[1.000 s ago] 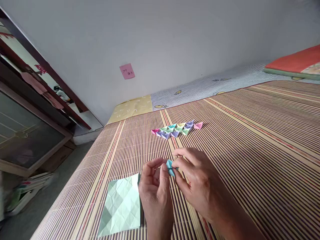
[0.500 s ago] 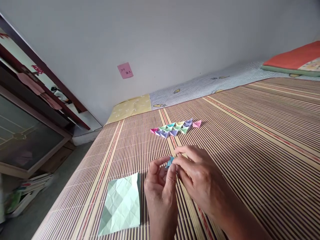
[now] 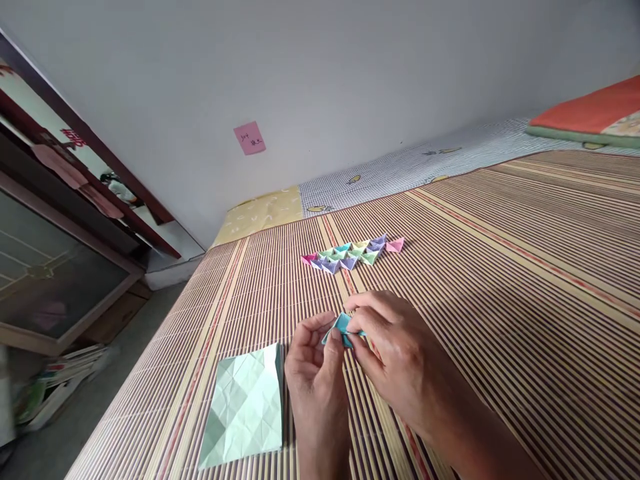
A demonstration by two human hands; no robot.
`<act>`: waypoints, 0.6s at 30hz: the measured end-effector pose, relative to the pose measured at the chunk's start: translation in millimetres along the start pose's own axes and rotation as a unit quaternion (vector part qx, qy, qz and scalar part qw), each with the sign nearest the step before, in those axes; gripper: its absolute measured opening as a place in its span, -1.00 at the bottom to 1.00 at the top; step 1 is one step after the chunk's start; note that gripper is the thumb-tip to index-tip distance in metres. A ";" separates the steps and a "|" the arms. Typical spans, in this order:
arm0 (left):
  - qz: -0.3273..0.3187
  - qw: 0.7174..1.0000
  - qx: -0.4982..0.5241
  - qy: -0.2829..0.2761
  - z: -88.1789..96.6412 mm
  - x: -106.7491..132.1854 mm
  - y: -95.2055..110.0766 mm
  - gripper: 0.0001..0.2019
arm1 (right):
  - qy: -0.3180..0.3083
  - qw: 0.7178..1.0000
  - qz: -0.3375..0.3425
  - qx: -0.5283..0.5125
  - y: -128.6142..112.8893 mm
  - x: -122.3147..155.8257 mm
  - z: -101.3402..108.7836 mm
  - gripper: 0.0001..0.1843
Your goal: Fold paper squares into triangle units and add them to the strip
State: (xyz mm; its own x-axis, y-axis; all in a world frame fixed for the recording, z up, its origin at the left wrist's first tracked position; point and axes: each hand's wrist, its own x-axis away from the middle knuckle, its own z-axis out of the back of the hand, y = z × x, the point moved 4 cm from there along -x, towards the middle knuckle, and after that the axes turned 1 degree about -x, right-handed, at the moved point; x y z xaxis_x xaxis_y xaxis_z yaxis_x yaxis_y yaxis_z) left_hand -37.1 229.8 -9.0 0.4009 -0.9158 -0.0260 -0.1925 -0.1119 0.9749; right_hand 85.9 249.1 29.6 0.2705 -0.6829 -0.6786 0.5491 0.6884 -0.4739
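Between my two hands is a small folded paper piece [image 3: 342,325], turquoise blue, partly covered by fingers. My left hand [image 3: 320,370] pinches its left side, thumb on top. The fingers of my right hand [image 3: 395,340] grip its right side. Beyond them, a cluster of small folded paper boats [image 3: 345,256] in several colours lies on the striped mat, with a pink paper boat [image 3: 395,245] at its right end. Left of my left hand lies a creased pale green paper stack [image 3: 244,407].
A striped bamboo mat [image 3: 475,253] covers the bed. A pink note [image 3: 250,138] is stuck to the wall behind. At the far right rests folded orange bedding [image 3: 585,110]. On the left, beyond the bed's edge, are a glass-fronted cabinet [image 3: 55,267] and books [image 3: 57,387] on the floor.
More of the blue paper shows now, spread wider between my fingers. My left hand has shifted slightly left, and my right fingers have moved on the paper's right side.
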 end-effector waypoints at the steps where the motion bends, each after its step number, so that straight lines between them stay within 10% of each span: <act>1: 0.009 1.000 0.020 0.001 1.1 -1.1 -2.1 -0.66 | -0.001 1.000 0.003 0.000 -0.7 0.4 0.3 -0.77; 18: -0.023 0.999 0.032 0.012 3.3 -3.6 1.9 -0.76 | -0.007 0.998 0.000 0.056 -2.3 -0.2 6.1 -0.68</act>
State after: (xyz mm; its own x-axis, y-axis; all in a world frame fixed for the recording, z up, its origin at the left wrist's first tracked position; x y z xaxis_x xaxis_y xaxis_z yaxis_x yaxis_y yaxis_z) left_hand -41.8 231.6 -7.7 0.4314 -0.8999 -0.0635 -0.2301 -0.1778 0.9568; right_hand 89.4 246.1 34.2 0.2810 -0.6870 -0.6701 0.6336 0.6573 -0.4081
